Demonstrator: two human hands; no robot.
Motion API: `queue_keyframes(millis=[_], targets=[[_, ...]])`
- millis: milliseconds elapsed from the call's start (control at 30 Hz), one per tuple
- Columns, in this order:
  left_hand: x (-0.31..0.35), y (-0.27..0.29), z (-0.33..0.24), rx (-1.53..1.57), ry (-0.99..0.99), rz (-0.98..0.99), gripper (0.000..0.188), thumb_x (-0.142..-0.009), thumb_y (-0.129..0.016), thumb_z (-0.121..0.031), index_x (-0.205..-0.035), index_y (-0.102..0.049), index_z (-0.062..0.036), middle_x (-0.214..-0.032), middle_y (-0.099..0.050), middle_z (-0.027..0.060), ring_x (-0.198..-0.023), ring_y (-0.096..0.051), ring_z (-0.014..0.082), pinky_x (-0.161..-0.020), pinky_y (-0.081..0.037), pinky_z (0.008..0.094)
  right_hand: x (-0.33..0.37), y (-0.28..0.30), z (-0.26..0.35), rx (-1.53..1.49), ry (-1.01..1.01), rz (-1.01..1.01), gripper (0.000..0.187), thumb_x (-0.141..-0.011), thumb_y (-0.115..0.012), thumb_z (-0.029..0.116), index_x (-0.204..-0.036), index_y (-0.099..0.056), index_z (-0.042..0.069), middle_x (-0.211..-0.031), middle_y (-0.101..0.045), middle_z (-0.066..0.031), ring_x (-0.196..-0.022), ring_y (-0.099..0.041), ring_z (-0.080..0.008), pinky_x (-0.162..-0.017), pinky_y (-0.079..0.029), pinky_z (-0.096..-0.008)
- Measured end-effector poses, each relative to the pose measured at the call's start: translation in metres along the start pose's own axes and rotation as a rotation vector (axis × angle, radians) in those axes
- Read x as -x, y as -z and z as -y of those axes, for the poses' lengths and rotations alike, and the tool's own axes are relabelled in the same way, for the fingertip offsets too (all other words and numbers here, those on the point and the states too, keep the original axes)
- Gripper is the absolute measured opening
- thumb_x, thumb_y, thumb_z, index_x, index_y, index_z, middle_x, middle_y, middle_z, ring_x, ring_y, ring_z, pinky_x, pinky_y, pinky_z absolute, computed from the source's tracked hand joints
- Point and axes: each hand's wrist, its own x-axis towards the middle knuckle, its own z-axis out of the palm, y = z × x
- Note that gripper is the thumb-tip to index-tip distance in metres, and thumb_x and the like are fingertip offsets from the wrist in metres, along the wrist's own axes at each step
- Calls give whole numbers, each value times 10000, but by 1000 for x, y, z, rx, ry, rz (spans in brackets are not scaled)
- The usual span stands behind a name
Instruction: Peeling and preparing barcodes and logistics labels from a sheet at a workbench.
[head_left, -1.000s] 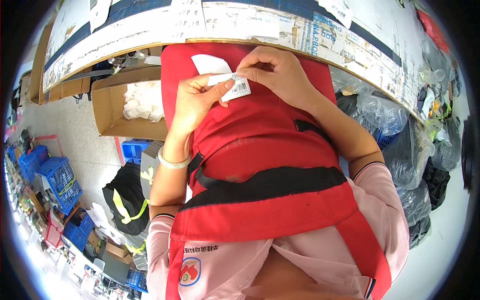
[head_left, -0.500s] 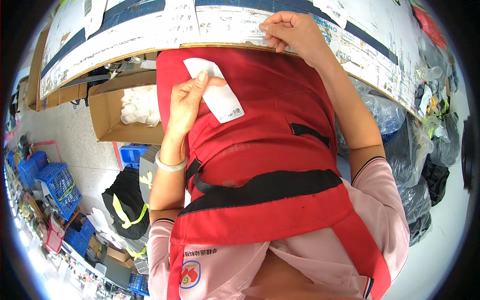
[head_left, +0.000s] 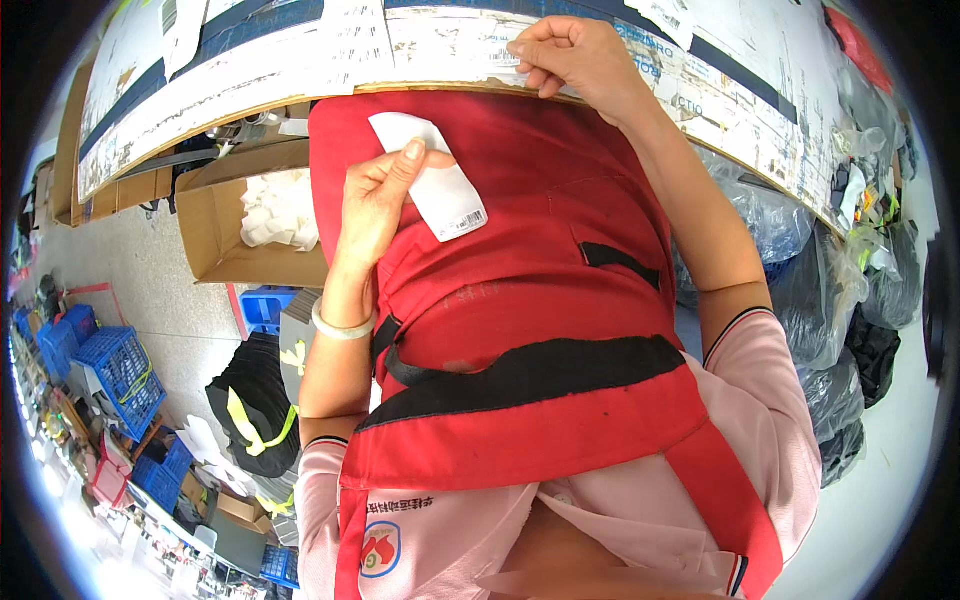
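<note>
My left hand (head_left: 376,200) is closed on a white paper label strip (head_left: 448,195), with the thumb on top. The strip hangs in front of my red apron (head_left: 540,220), and a small barcode is printed at its lower end. Over the front edge of the worktable (head_left: 240,108) is my right hand (head_left: 590,65), its thumb and index finger pinched together and the other fingers curled. A small barcode patch (head_left: 503,59) shows right by those fingertips. Whether it is held in the pinch or lies on the table, I cannot tell.
More printed label sheets (head_left: 357,45) lie on the worktable. Below its left side stands an open cardboard box (head_left: 215,235) with white scraps. Blue crates (head_left: 120,375) and black bundles with yellow ties (head_left: 255,400) sit on the left. Filled plastic bags (head_left: 810,290) crowd the right.
My right hand has shifted slightly left and away from me along the table edge. The left hand has barely moved and still grips the label strip.
</note>
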Motion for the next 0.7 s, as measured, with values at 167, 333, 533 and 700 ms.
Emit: queue_keyframes(millis=[167, 333, 533, 700], targets=[[1, -3, 0, 19, 11, 1, 397, -959, -542, -344, -926, -717, 10, -824, -693, 73, -730, -622, 105, -688, -498, 229, 0, -1, 1, 8, -7, -15, 223, -878, -659, 228, -922, -663, 10, -744, -638, -20, -607, -578, -62, -543, -498, -190], [0, -3, 6, 15, 26, -3, 396, -955, -548, -349, -921, -718, 7, -808, -689, 65, -709, -619, 102, -669, -498, 230, -1, -1, -1, 35, 17, 3, 228, -881, -657, 237, -909, -661, 11, -743, -638, -23, -604, -577, -61, -544, -501, -191], [1, -4, 6, 32, 33, -3, 389, -950, -555, -351, -924, -715, 3, -773, -676, 56, -651, -604, 91, -589, -486, 214, -1, -2, 1, 54, 14, 2, 226, -883, -653, 235, -900, -661, 10, -736, -636, -24, -601, -579, -63, -539, -505, -193], [1, -5, 6, 38, 37, 0, 389, -947, -560, -353, -923, -714, 4, -762, -670, 53, -638, -602, 89, -568, -482, 209, 0, -4, 3, 84, 42, -5, 210, -884, -645, 214, -893, -655, 4, -732, -631, -23, -606, -581, -65, -542, -509, -195]])
